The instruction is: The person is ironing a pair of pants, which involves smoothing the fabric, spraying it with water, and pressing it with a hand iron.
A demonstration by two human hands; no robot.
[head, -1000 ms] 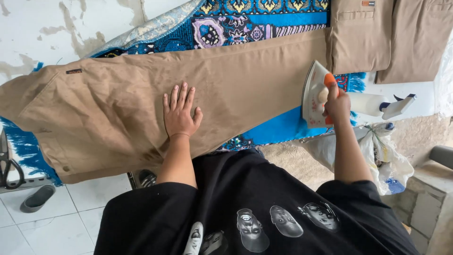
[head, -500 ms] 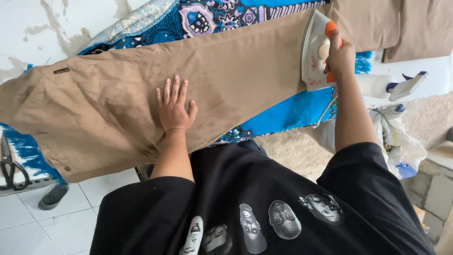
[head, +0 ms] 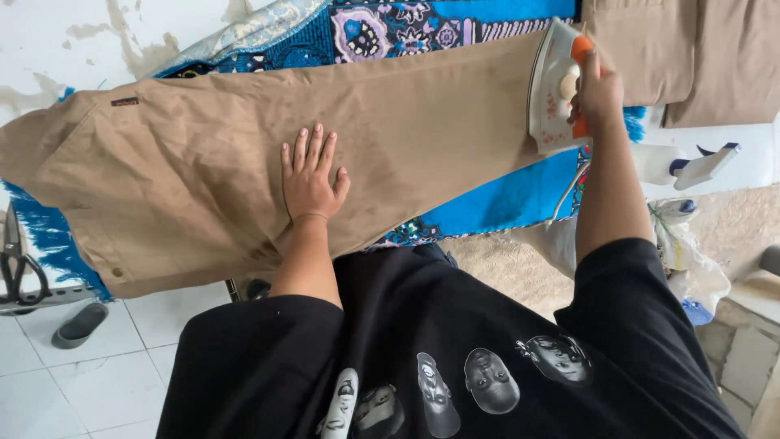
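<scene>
The tan cotton trousers point(head: 244, 162) lie lengthwise across the blue patterned cloth-covered counter point(head: 504, 203) — their long axis running left to right. The left hand point(head: 311, 175) presses flat mid-leg, fingers spread, holding nothing; the right hand point(head: 597, 93) grips the white-and-orange iron point(head: 554, 89) at the far right end.

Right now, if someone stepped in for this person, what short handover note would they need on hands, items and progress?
Left hand: flat, fingers spread, pressing the tan trousers onto the blue patterned cloth.
Right hand: gripping the orange handle of the white iron, which sits at the trousers' right end.
Done: the cloth under the left hand looks fairly smooth.
Left: creases show near the waistband at the left; folded tan garments lie beyond the iron.
</scene>
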